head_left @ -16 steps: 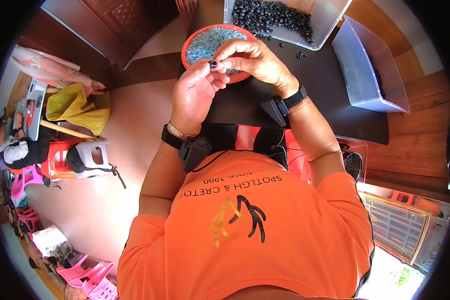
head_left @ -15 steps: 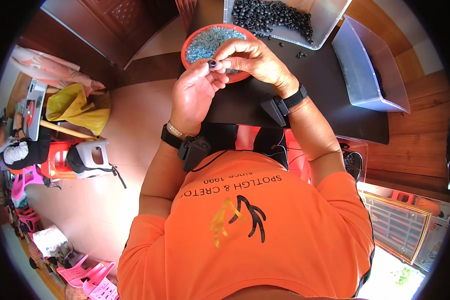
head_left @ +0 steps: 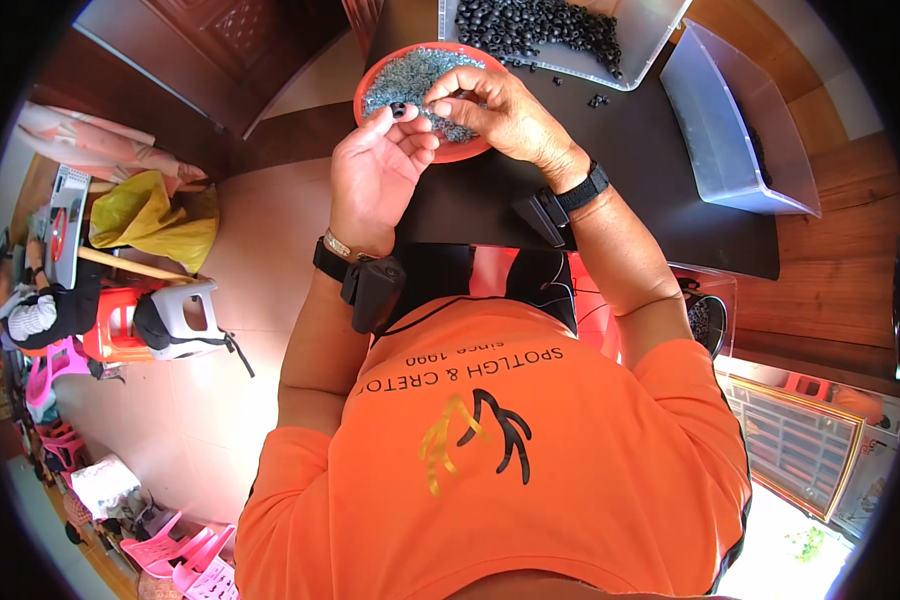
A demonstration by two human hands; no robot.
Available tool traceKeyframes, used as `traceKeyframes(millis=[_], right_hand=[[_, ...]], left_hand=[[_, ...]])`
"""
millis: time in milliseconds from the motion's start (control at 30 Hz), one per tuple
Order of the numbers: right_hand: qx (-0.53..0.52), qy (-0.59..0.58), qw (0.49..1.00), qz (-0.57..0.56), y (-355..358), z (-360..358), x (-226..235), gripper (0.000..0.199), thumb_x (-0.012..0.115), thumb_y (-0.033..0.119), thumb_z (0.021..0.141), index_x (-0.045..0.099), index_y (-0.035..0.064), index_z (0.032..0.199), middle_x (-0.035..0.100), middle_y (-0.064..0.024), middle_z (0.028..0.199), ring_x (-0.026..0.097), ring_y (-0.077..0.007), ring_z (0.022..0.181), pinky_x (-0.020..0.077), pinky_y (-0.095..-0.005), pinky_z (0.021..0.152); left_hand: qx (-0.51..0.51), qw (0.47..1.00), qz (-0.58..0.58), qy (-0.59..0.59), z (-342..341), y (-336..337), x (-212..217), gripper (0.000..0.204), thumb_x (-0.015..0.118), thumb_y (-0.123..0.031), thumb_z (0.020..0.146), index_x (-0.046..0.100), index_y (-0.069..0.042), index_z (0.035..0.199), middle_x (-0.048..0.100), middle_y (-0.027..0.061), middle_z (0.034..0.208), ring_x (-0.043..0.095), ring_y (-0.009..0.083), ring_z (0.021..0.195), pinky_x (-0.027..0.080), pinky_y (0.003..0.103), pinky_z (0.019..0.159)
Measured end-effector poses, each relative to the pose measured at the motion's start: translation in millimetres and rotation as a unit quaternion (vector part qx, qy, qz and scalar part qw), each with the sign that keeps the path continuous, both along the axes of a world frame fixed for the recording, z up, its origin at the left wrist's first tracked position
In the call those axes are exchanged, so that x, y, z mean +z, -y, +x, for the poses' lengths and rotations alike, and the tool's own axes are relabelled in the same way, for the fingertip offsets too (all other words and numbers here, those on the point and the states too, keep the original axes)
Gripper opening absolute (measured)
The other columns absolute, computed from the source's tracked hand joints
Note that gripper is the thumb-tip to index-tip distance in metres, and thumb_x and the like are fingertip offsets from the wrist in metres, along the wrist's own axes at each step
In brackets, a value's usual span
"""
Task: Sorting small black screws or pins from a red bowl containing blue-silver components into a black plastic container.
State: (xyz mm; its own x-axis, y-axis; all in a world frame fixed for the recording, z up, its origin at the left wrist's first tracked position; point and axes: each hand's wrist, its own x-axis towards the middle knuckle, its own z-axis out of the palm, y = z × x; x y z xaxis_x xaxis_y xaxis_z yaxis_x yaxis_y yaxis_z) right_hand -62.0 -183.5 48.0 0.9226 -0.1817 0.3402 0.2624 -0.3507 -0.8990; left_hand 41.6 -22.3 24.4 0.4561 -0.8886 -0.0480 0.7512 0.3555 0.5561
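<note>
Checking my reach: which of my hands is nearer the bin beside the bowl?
Right. The right hand is just this side of the bin; the left hand is farther off, leftward.

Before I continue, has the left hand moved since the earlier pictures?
Yes: the left hand has shifted slightly left and forward, judged against the red bowl.

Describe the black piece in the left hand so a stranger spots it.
On the dark table is a red bowl of small silvery pieces. Seen against it, the left hand pinches the small black piece; other black pieces lie in the clear bin or loose on the table.
</note>
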Motion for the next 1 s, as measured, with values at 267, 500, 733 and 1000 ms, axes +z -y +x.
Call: traceKeyframes(millis=[267,500,733,1000], right_hand=[[0.002,-0.035,0.998,0.055,14,1,-4,0.015,0.058,0.017,0.094,0.063,0.0025,0.095,0.063,0.0006,0.088,0.055,-0.0069,0.084,0.0446,-0.023,0.08],[-0.005,-0.085,0.995,0.042,11,2,-7,0.018,0.056,0.019,0.095,0.062,0.0018,0.092,0.059,0.003,0.081,0.053,-0.0063,0.081,0.0433,-0.0228,0.076],[-0.002,-0.097,0.995,0.025,11,1,-7,0.016,0.055,0.015,0.095,0.062,0.0012,0.092,0.06,0.0024,0.082,0.054,-0.0068,0.082,0.044,-0.0237,0.078],[-0.001,-0.031,0.999,0.042,5,2,-5,0.01,0.06,0.011,0.092,0.061,0.0029,0.098,0.062,0.001,0.091,0.057,-0.0079,0.089,0.0455,-0.025,0.085]], left_hand=[[0.057,0.989,0.021,0.133,-13,0,14,0.019,0.051,-0.019,0.093,0.059,-0.002,0.099,0.064,0.0093,0.096,0.062,0.0197,0.085,0.048,0.029,0.073],[0.026,0.944,0.075,0.322,-15,4,16,0.018,0.053,-0.018,0.092,0.06,-0.002,0.098,0.063,0.0045,0.095,0.06,0.0109,0.082,0.045,0.024,0.072],[0.016,0.952,0.074,0.296,-15,9,8,0.018,0.055,-0.018,0.091,0.06,-0.003,0.097,0.062,0.004,0.089,0.059,0.0128,0.079,0.045,0.025,0.073],[-0.046,0.999,-0.007,0.016,7,8,-2,0.019,0.051,-0.019,0.094,0.058,-0.002,0.095,0.062,0.0086,0.09,0.059,0.0207,0.081,0.048,0.032,0.076]])
